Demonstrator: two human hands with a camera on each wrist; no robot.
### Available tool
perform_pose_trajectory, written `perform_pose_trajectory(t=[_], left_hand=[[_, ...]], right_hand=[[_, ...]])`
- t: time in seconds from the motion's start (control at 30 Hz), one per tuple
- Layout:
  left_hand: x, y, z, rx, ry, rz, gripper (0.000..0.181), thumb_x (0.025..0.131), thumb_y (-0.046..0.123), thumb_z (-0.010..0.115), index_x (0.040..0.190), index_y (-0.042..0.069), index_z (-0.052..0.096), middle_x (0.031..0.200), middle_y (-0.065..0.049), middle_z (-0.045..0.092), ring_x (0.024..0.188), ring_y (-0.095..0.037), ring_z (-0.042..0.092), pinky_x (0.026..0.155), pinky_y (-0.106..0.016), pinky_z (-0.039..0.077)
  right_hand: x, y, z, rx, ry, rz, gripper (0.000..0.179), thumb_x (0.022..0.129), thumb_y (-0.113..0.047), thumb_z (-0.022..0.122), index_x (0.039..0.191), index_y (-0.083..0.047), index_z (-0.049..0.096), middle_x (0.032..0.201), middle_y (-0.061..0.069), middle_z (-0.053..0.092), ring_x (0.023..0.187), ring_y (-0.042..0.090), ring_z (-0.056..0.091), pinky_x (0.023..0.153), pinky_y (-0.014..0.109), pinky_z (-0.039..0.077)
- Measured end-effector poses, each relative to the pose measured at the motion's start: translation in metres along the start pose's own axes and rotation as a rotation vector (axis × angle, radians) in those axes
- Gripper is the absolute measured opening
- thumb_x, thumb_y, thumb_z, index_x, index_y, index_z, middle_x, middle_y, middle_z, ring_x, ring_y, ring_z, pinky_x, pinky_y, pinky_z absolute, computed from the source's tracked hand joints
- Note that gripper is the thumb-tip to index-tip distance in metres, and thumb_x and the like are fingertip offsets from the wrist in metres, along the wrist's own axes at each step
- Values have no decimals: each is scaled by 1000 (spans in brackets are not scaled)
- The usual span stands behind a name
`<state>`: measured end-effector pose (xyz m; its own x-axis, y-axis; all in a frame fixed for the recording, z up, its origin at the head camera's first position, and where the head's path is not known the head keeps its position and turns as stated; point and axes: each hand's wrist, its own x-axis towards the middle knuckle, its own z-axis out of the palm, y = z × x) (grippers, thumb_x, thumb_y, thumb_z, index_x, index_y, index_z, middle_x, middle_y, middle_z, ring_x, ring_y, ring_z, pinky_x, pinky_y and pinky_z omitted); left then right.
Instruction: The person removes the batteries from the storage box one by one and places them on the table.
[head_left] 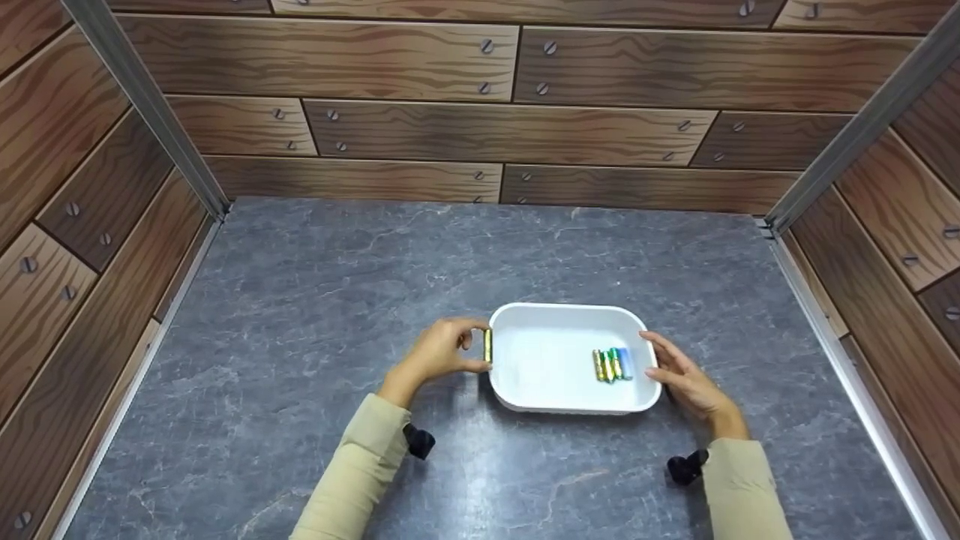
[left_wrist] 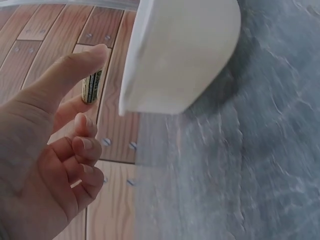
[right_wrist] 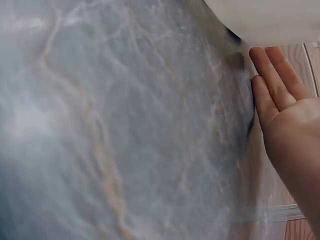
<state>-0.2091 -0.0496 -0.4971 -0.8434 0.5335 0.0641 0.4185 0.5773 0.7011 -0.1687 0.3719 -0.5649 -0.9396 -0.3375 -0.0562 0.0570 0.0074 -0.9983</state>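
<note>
My left hand (head_left: pixel 439 351) pinches a gold-and-black battery (head_left: pixel 487 346) between thumb and index finger, right at the left rim of a white plastic basin (head_left: pixel 540 405). In the left wrist view the thumb covers part of this battery (left_wrist: pixel 91 87), and the other fingers curl loosely. Several batteries (head_left: pixel 608 365), gold-green with a blue one at the end, lie side by side on the basin's floor toward the right. At the basin's right end, my right hand (head_left: pixel 686 382) touches the rim with spread thumb and fingers. Its fingers look straight in the right wrist view.
The basin is over a grey marbled tabletop (head_left: pixel 337 277). Wood-patterned panels (head_left: pixel 405 131) enclose the back and both sides, with metal posts (head_left: pixel 154 112) at the corners. A small black device (head_left: pixel 418 441) is strapped at each wrist.
</note>
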Motion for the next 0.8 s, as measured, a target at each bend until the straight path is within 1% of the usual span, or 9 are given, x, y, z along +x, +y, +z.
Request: perform_pose_trajectory(t=[0.07,0.13,0.23,0.33,0.57,0.67,0.8], left_hand=[[-1,-4,1,-15,3,9,56,73,26,84,123,8,65,77,-6,56,70,-11,44,64,-21,37],[-2,-9,1,-27,6,12,56,73,25,84,123,9,65,76,-4,55,70,-11,45,65,-21,38],[-4,-16,3,-34,10,-5,56,73,26,84,123,11,65,76,-4,55,70,-11,45,64,-20,38],[-4,-25,7,-41,13,-25,56,73,25,84,124,11,65,77,-6,57,70,-11,45,64,-20,38],[-7,-43,17,-27,17,-45,56,74,26,83,123,8,64,77,-5,59,66,-8,45,61,-21,38],[-8,-48,19,-31,5,-58,55,74,25,83,122,8,64,76,-5,58,65,-8,44,60,-20,36],[-9,-51,21,-51,-13,-84,53,75,24,82,122,9,64,73,-1,55,63,-8,42,60,-20,35]], right_hand=[[-1,0,0,5,0,7,63,94,1,51,150,0,22,135,-26,47,124,-15,44,99,7,36],[-1,1,0,13,-3,12,63,94,1,50,150,-1,21,135,-26,47,124,-15,43,98,8,36],[-1,2,1,26,-9,11,63,95,2,49,150,-1,20,136,-26,46,124,-14,43,98,9,37],[0,2,2,37,-12,12,63,95,1,48,151,0,19,136,-26,46,124,-14,43,99,9,37],[0,1,3,25,20,71,65,95,-3,51,151,-5,20,134,-28,41,123,-18,40,99,7,34],[-1,1,2,23,15,73,65,95,-3,51,152,-6,20,136,-26,40,123,-18,40,99,7,34],[-2,0,2,10,5,88,67,95,-5,51,153,-8,17,140,-22,34,123,-20,38,99,7,33]])
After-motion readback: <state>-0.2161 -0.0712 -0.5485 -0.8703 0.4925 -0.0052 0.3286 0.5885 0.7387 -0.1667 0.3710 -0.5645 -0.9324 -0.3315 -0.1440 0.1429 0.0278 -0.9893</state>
